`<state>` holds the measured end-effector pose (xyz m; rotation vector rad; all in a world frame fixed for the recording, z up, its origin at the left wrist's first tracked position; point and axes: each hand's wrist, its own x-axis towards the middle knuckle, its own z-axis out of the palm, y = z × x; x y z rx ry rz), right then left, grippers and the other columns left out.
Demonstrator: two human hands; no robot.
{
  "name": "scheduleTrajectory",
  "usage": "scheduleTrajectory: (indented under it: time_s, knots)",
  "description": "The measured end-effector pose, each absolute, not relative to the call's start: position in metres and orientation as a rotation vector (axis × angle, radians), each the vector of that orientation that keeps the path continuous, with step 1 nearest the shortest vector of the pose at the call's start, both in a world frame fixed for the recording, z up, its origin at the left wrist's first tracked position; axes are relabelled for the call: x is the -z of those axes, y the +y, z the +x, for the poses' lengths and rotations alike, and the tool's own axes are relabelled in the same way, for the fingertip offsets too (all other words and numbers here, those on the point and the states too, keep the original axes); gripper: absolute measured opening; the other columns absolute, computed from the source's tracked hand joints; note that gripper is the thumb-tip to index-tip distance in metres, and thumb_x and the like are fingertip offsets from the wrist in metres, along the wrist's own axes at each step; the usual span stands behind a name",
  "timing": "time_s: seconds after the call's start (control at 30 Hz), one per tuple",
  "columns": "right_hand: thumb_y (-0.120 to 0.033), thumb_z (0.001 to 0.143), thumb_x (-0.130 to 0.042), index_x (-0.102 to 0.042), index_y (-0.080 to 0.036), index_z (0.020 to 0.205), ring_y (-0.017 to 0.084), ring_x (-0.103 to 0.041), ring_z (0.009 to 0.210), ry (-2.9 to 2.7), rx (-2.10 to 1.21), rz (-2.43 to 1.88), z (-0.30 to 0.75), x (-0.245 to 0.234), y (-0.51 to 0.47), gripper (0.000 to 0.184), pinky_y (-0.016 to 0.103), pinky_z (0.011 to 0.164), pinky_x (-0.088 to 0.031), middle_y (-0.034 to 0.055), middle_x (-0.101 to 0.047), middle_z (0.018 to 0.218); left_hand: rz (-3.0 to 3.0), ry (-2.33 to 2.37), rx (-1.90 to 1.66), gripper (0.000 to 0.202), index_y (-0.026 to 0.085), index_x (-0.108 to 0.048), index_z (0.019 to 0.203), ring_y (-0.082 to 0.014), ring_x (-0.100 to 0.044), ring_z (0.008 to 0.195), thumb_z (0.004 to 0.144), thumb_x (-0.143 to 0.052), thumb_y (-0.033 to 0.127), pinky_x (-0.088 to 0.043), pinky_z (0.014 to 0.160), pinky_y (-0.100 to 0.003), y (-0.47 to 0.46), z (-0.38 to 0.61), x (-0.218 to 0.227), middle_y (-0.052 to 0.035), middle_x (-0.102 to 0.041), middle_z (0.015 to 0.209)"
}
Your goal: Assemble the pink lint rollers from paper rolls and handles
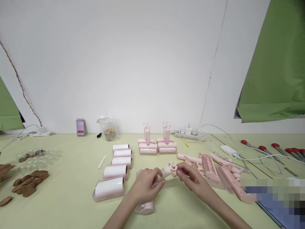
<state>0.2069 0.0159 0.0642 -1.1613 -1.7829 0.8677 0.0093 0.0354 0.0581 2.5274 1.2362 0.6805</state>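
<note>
My left hand (146, 184) is closed round the clear shaft of a lint roller handle (164, 173), held tilted above the table. At its upper end is a pale pink heart-shaped loop (173, 166), pinched by the fingertips of my right hand (192, 178). Under my left hand and wrist lies a pink roller piece (145, 208), mostly covered. To the left stands a row of white sticky rolls in pink cases (110, 186). Beyond my hands, several pink lint rollers (167, 147) stand upright with heart-topped handles. Loose pink roller covers (209, 168) are piled right of my right hand.
A power strip (190, 136) with cables sits against the wall. Red-handled tools (262, 148) lie at the right, and a person's blurred clothing shows lower right. Cork discs (30, 184), clear containers (40, 157) and another person's hand (5, 171) are at far left.
</note>
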Motion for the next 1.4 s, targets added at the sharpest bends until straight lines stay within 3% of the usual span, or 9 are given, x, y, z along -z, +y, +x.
scheduleTrajectory:
  time_s: [0.27,0.47,0.6,0.7,0.8,0.93,1.1,1.23,1.4]
  knots:
    - [-0.042,0.080,-0.044,-0.052,-0.021,0.078,0.010,-0.039,0.054,-1.703,-0.823,-1.145,0.209,-0.062,0.018,0.023,0.022,0.046,-0.030,-0.0015,-0.046,0.066,2.517,1.285,-0.723,0.017,0.020,-0.044,0.074,-0.0123,-0.046,0.059,0.081,-0.042,0.036,-0.028,0.054,-0.022,0.036,0.009,-0.058,0.0043,-0.051,0.060]
    - [-0.044,0.085,-0.030,-0.043,-0.025,0.105,0.012,-0.044,0.057,-1.800,-0.715,-1.123,0.204,-0.061,0.007,0.031,0.022,0.050,-0.034,-0.0027,-0.043,0.065,2.704,1.144,-0.371,0.011,0.022,-0.046,0.081,-0.0131,-0.052,0.056,0.078,-0.043,0.033,-0.025,0.048,-0.021,0.030,0.014,-0.054,0.0040,-0.058,0.063]
    - [-0.042,0.083,-0.039,-0.053,-0.021,0.077,0.012,-0.047,0.052,-2.173,-0.297,-1.238,0.206,-0.056,0.004,0.026,0.023,0.049,-0.029,-0.0011,-0.052,0.061,2.825,1.114,-0.220,0.025,0.022,-0.047,0.080,-0.0168,-0.056,0.055,0.078,-0.042,0.047,-0.026,0.047,-0.023,0.026,0.019,-0.046,0.0027,-0.060,0.063]
    - [-0.039,0.086,-0.032,-0.050,-0.020,0.060,0.011,-0.045,0.047,-2.425,-0.148,-1.188,0.211,-0.055,0.007,0.037,0.023,0.046,-0.025,-0.0012,-0.052,0.052,2.859,1.043,-0.179,0.022,0.022,-0.048,0.076,-0.0160,-0.056,0.053,0.078,-0.042,0.044,-0.025,0.046,-0.023,0.026,0.020,-0.045,0.0033,-0.060,0.061]
    - [-0.039,0.087,-0.030,-0.050,-0.020,0.058,0.011,-0.044,0.045,-2.532,-0.153,-1.167,0.216,-0.061,0.009,0.041,0.024,0.045,-0.022,-0.0012,-0.052,0.050,2.860,0.973,-0.116,0.010,0.022,-0.049,0.073,-0.0142,-0.056,0.051,0.076,-0.045,0.031,-0.022,0.043,-0.022,0.028,0.022,-0.053,0.0038,-0.058,0.058]
    - [-0.043,0.086,-0.030,-0.052,-0.020,0.057,0.011,-0.041,0.044,-2.524,-0.238,-1.234,0.222,-0.074,0.006,0.043,0.024,0.043,-0.019,-0.0014,-0.050,0.049,2.824,0.910,-0.060,0.006,0.023,-0.050,0.071,-0.0125,-0.053,0.049,0.072,-0.046,0.027,-0.020,0.040,-0.020,0.030,0.027,-0.062,0.0043,-0.056,0.056]
    - [-0.045,0.087,-0.023,-0.053,-0.020,0.050,0.012,-0.046,0.046,-2.439,-0.473,-1.220,0.244,-0.086,0.003,0.054,0.023,0.050,-0.031,-0.0012,-0.050,0.048,2.842,0.769,0.001,0.011,0.022,-0.045,0.062,-0.0103,-0.044,0.042,0.066,-0.053,0.027,-0.021,0.042,-0.021,0.031,0.027,-0.051,0.0069,-0.043,0.045]
    - [-0.040,0.087,-0.021,-0.058,-0.022,0.072,0.018,-0.055,0.062,-2.096,-0.283,-1.473,0.273,-0.091,0.023,0.044,0.027,0.058,-0.039,0.0010,-0.060,0.066,2.626,1.029,-0.379,0.013,0.022,-0.041,0.067,-0.0097,-0.043,0.049,0.073,-0.047,0.032,-0.025,0.047,-0.020,0.039,0.034,-0.046,0.0070,-0.044,0.052]
    - [-0.031,0.082,-0.029,-0.046,-0.028,0.111,0.018,-0.059,0.071,-2.121,-0.155,-1.837,0.292,-0.085,0.054,0.034,0.028,0.057,-0.040,0.0036,-0.057,0.101,2.233,1.130,-0.832,0.004,0.022,-0.032,0.077,-0.0107,-0.043,0.060,0.079,-0.035,0.022,-0.033,0.055,-0.021,0.053,0.048,-0.038,0.0042,-0.045,0.067]
